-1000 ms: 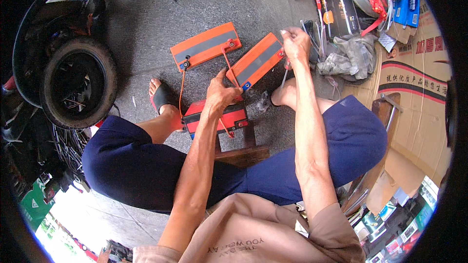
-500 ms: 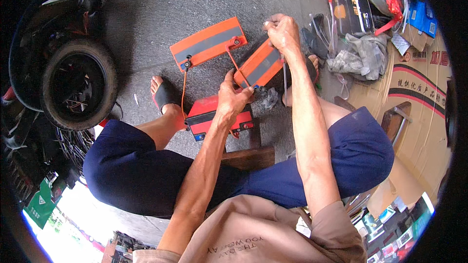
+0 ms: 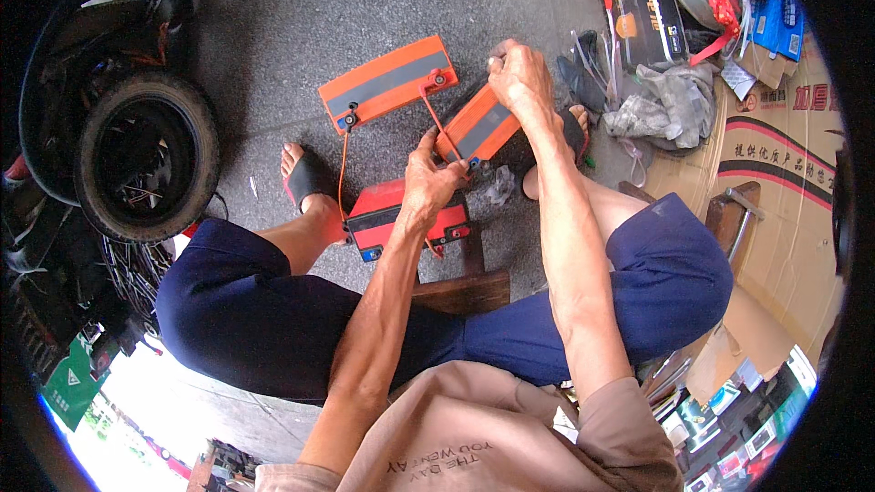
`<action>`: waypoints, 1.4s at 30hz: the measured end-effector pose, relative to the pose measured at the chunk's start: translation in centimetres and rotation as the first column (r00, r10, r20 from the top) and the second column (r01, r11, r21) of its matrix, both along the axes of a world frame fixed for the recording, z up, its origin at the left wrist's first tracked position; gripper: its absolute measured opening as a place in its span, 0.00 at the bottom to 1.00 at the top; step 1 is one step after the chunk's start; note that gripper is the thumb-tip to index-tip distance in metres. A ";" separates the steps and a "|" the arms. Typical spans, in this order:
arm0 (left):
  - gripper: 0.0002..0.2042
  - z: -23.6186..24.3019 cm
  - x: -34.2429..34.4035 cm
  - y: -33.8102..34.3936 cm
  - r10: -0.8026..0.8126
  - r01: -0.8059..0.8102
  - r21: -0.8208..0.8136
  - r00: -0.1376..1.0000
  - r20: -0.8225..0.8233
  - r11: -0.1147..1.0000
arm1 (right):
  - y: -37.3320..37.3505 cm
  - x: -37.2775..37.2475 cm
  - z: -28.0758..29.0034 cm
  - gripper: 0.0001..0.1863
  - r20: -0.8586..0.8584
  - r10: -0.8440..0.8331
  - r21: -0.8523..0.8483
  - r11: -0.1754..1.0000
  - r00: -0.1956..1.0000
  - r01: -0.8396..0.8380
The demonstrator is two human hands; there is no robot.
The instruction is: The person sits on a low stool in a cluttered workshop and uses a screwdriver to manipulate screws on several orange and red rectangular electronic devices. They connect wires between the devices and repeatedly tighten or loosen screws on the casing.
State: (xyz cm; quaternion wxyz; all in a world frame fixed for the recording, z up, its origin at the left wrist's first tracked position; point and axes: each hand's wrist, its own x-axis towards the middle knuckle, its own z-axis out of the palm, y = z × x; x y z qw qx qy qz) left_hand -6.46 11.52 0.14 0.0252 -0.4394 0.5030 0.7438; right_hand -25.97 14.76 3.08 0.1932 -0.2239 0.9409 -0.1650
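An orange battery (image 3: 481,132) with a grey stripe lies at a slant between my feet, held at both ends. My left hand (image 3: 432,179) is closed on its near left end, thumb by the corner terminal. Over its far right end my right hand (image 3: 524,82) bends closed; its fingertips are partly hidden. A second orange battery (image 3: 387,80) lies just beyond on the left, with bolted terminals. From its right terminal a red wire (image 3: 438,116) runs to the held battery. An orange wire (image 3: 344,169) links its left terminal to a red battery (image 3: 375,205) under my left forearm.
Tires (image 3: 96,159) lie at the left. Near my right foot are a crumpled grey cloth (image 3: 670,105) and a crumpled clear plastic bit (image 3: 500,185). Flattened cardboard (image 3: 775,210) covers the right side. A wooden piece (image 3: 463,293) sits between my knees.
My right hand has shifted slightly left at the battery's far end, and the pale strand that hung below it no longer shows. My left hand keeps its hold. The whole view has moved a little.
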 end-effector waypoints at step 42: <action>0.24 2.6 -0.5 -0.2 -0.100 0.128 -0.257 0.988 0.121 0.958 | 11.0 8.7 -1.8 0.11 0.510 -0.297 -0.488 0.674 0.808 0.555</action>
